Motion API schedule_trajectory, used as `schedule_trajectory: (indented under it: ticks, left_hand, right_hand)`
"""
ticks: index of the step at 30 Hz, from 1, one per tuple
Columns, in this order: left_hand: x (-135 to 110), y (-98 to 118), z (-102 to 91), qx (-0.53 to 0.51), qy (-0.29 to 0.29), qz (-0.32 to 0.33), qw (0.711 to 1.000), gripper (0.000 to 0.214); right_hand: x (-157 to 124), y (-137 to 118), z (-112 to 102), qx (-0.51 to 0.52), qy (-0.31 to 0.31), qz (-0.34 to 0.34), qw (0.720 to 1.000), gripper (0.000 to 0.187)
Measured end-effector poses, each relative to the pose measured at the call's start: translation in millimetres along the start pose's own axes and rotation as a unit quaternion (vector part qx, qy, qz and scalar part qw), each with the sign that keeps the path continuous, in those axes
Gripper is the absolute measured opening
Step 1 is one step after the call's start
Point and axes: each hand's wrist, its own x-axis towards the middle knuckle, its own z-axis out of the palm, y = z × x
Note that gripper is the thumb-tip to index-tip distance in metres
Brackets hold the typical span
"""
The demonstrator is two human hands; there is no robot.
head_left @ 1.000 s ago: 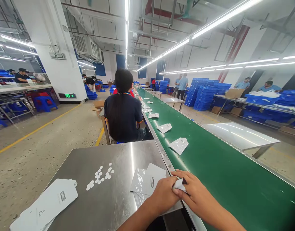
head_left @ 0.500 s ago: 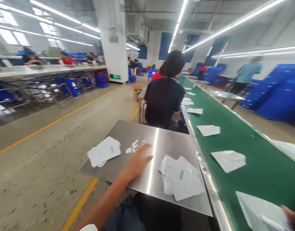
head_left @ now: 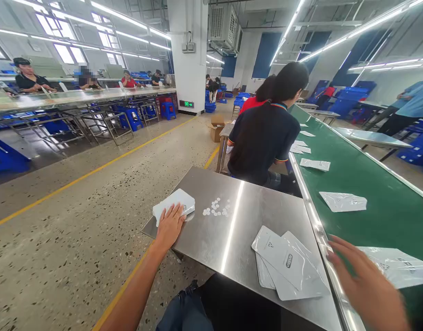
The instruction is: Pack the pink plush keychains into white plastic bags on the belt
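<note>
My left hand (head_left: 170,225) lies with spread, flat fingers on a stack of white printed pouches (head_left: 179,198) at the table's left edge. To the right of that stack are several small white round discs (head_left: 216,208), loose on the metal table. My right hand (head_left: 366,276), slightly blurred, hovers by the conveyor's near edge with fingers apart and nothing visible in them. Partly behind it, a glossy white pouch (head_left: 400,266) rests on the green belt. Between my hands, overlapping white pouches with a dark label (head_left: 294,266) lie on the table's right part.
The green conveyor belt (head_left: 352,174) runs along the right, with more white pouches (head_left: 342,201) spaced along it. A metal rail (head_left: 323,234) borders the table (head_left: 211,248). A person in a dark shirt (head_left: 262,138) sits just ahead. A cardboard box (head_left: 217,128) stands on the floor.
My left hand has moved from beside the discs onto the left pouch stack. My right hand has come further into view, away from a pouch at the far right. The view has swung left.
</note>
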Motion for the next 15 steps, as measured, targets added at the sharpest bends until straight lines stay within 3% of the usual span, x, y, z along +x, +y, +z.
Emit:
schedule_trajectory:
  ticks: [4, 6, 7, 9, 12, 15]
  left_hand:
    - [-4, 12, -27.2, -0.066, 0.045, 0.058, 0.995, 0.038]
    - [-13, 22, -52.6, -0.140, 0.010, 0.108, 0.984, 0.038]
    - [-20, 28, -66.5, -0.185, -0.038, 0.135, 0.973, 0.037]
    - [-33, 39, -92.4, -0.271, -0.157, 0.146, 0.938, 0.036]
    - [-47, 46, -113.9, -0.381, -0.328, 0.066, 0.862, 0.042]
    - [-50, 45, -106.8, -0.438, -0.381, 0.029, 0.814, 0.061]
  right_hand:
    - [18, -114, 54, 0.110, -0.033, -0.144, 0.983, 0.028]
    - [19, -159, 69, 0.144, -0.054, -0.207, 0.966, 0.036]
    - [17, -177, 74, 0.154, -0.072, -0.239, 0.956, 0.041]
    - [10, -200, 78, 0.166, -0.130, -0.298, 0.931, 0.033]
    - [-5, -215, 79, 0.165, -0.222, -0.338, 0.900, 0.020]
    - [-9, -218, 81, 0.163, -0.263, -0.339, 0.889, 0.020]
